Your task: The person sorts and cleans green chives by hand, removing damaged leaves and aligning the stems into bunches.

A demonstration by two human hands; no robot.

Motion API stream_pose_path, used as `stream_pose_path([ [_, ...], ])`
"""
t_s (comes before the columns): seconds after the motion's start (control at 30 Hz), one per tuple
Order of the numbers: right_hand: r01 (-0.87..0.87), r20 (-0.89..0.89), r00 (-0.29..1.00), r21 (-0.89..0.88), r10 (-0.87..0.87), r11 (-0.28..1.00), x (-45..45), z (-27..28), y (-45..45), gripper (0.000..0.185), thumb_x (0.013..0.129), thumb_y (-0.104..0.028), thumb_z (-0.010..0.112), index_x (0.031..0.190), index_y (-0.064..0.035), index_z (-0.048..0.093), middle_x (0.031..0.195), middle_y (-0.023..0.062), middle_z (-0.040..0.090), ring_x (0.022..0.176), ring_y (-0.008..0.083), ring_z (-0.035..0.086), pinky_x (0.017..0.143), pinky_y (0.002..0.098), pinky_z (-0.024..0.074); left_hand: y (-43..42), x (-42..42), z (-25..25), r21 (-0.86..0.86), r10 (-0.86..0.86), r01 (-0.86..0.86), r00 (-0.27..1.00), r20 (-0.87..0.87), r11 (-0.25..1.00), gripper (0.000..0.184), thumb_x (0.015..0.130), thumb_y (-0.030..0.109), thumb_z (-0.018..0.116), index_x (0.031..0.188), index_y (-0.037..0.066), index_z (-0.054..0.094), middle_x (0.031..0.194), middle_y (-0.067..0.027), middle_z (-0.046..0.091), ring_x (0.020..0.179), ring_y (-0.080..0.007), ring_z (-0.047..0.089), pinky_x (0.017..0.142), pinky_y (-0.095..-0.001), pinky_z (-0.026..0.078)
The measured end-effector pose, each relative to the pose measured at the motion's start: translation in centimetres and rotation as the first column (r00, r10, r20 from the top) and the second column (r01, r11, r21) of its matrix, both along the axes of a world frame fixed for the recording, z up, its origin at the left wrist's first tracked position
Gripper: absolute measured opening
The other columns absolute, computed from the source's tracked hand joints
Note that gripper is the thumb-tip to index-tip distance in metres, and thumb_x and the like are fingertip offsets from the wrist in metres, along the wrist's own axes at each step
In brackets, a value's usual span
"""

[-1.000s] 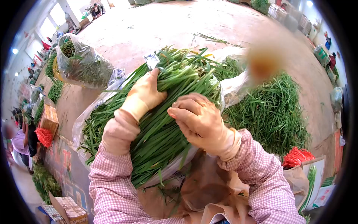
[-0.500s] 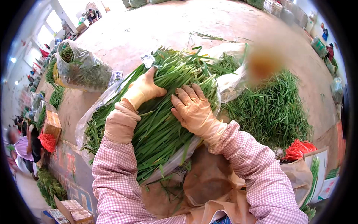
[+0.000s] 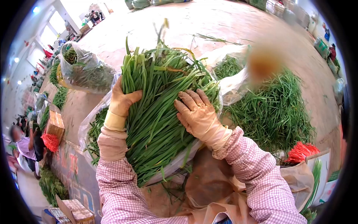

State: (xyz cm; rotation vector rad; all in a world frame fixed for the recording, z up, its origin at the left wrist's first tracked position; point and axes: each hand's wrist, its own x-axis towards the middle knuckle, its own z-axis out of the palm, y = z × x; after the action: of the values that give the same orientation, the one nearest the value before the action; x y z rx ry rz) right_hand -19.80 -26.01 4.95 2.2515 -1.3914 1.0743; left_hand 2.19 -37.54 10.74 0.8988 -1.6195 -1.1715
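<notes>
Long flat green leaves, likely garlic chives (image 3: 160,127), lie in a thick heap in front of me on an opened clear plastic bag (image 3: 85,130). My gloved left hand (image 3: 121,102) grips a bundle at the heap's left side, thumb in front and fingers hidden behind the stems. The pale cut ends of that bundle point up and away from me. On the heap's right side rests my gloved right hand (image 3: 201,117), palm down, its fingers spread over the leaves and soiled at the tips.
To the right is a loose pile of greens (image 3: 272,108), with red ties (image 3: 302,151) near it. A plastic bag of greens (image 3: 89,76) stands at the upper left. Farther left are a cardboard box (image 3: 55,123) and a person in a lilac top (image 3: 25,149).
My left hand has shifted left and turned more upright, bringing the stem ends on that side up with it. A small white tag near its thumb is no longer visible. My right hand barely moved.
</notes>
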Motion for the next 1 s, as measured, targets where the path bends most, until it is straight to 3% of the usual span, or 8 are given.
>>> stream_pose_path([
  [0.17, -0.301, 0.588, 0.803, 0.257, 0.099, 0.918, 0.6, 4.0, 0.9, 0.039, 0.087, -0.014, 0.063, 0.123, -0.0013, 0.055, 0.120, 0.0155, 0.058, 0.114, 0.0295, 0.055, 0.101, 0.0361, 0.0410, 0.7, -0.8, 0.2, 0.003, -0.032, 0.032, 0.999, -0.005, 0.999, 0.056, 0.067, -0.004, 0.070, 0.121, -0.001, 0.056, 0.103, -0.0060, 0.066, 0.090, -0.0144, 0.062, 0.084, -0.0288, 0.050],
  [0.23, -0.569, 0.976, 0.204, 0.182, -0.077, 0.802, 2.4, 6.2, 0.0, 0.049, 0.091, -0.017, 0.062, 0.133, 0.0023, 0.046, 0.121, 0.0130, 0.059, 0.113, 0.0238, 0.055, 0.100, 0.0314, 0.0418, 1.1, -1.1, 0.3, -0.010, -0.050, 0.050, 0.999, -0.015, 0.999, 0.056, 0.066, -0.003, 0.071, 0.120, -0.001, 0.056, 0.103, -0.0059, 0.066, 0.090, -0.0137, 0.061, 0.084, -0.0284, 0.050],
  [0.53, -0.500, 0.959, -0.277, -0.089, -0.061, 0.861, 5.6, 5.6, -3.7, 0.057, 0.097, -0.017, 0.056, 0.143, 0.0028, 0.030, 0.121, 0.0106, 0.058, 0.107, 0.0158, 0.053, 0.095, 0.0271, 0.0425, 3.4, 0.0, 0.5, -0.014, -0.100, 0.110, 0.950, 0.295, 0.994, 0.098, 0.063, 0.031, 0.083, 0.143, -0.002, 0.037, 0.129, -0.0167, 0.056, 0.120, -0.0227, 0.052, 0.103, -0.0342, 0.039],
  [0.63, -0.565, 0.993, -0.108, -0.104, 0.051, 0.819, 6.2, 5.3, -2.8, 0.051, 0.098, -0.017, 0.053, 0.142, -0.0011, 0.034, 0.117, 0.0090, 0.058, 0.103, 0.0162, 0.054, 0.091, 0.0297, 0.0455, 5.7, 0.4, 1.9, 0.111, -0.274, 0.270, 0.961, 0.025, 0.956, 0.102, 0.061, 0.029, 0.086, 0.143, -0.002, 0.035, 0.131, -0.0157, 0.055, 0.120, -0.0235, 0.052, 0.105, -0.0353, 0.038],
  [0.73, -0.541, 0.979, -0.151, -0.197, 0.136, 0.818, 9.3, 6.6, -1.3, 0.047, 0.100, -0.018, 0.051, 0.142, -0.0044, 0.035, 0.114, 0.0063, 0.057, 0.099, 0.0153, 0.055, 0.087, 0.0284, 0.0472, 7.0, 0.6, 1.1, -0.316, -0.026, 0.154, 0.926, 0.375, 0.936, 0.095, 0.068, 0.023, 0.084, 0.145, 0.005, 0.033, 0.137, -0.0118, 0.050, 0.126, -0.0233, 0.047, 0.108, -0.0358, 0.036],
  [0.77, -0.585, 0.955, -0.258, -0.274, 0.146, 0.763, 10.3, 7.2, -0.5, 0.049, 0.101, -0.018, 0.049, 0.145, -0.0047, 0.032, 0.119, 0.0058, 0.056, 0.104, 0.0144, 0.054, 0.090, 0.0265, 0.0459, 7.3, 0.7, -0.2, 0.097, -0.207, 0.238, 0.945, -0.255, 0.966, 0.081, 0.077, 0.023, 0.076, 0.145, 0.006, 0.035, 0.140, -0.0115, 0.048, 0.129, -0.0240, 0.043, 0.110, -0.0362, 0.033],
  [0.8, -0.673, 0.954, -0.260, -0.291, 0.150, 0.680, 10.8, 7.9, 0.5, 0.052, 0.101, -0.019, 0.050, 0.146, -0.0044, 0.028, 0.121, 0.0062, 0.054, 0.106, 0.0144, 0.053, 0.092, 0.0267, 0.0453, 7.7, 0.8, -1.5, 0.334, 0.045, 0.414, 0.570, -0.821, 0.847, 0.068, 0.087, 0.022, 0.069, 0.145, 0.008, 0.037, 0.142, -0.0112, 0.046, 0.132, -0.0246, 0.040, 0.113, -0.0367, 0.030],
  [1.0, -0.688, 0.773, 0.282, -0.249, 0.568, 0.681, 12.3, 6.7, -0.7, 0.093, 0.087, -0.023, 0.071, 0.153, -0.0046, 0.008, 0.140, 0.0121, 0.039, 0.127, 0.0244, 0.040, 0.110, 0.0353, 0.0311, 7.9, 2.5, -5.4, 0.234, 0.068, 0.334, 0.442, -0.894, 0.913, 0.061, 0.092, 0.032, 0.057, 0.145, 0.009, 0.036, 0.145, -0.0119, 0.042, 0.134, -0.0272, 0.039, 0.114, -0.0400, 0.028],
])
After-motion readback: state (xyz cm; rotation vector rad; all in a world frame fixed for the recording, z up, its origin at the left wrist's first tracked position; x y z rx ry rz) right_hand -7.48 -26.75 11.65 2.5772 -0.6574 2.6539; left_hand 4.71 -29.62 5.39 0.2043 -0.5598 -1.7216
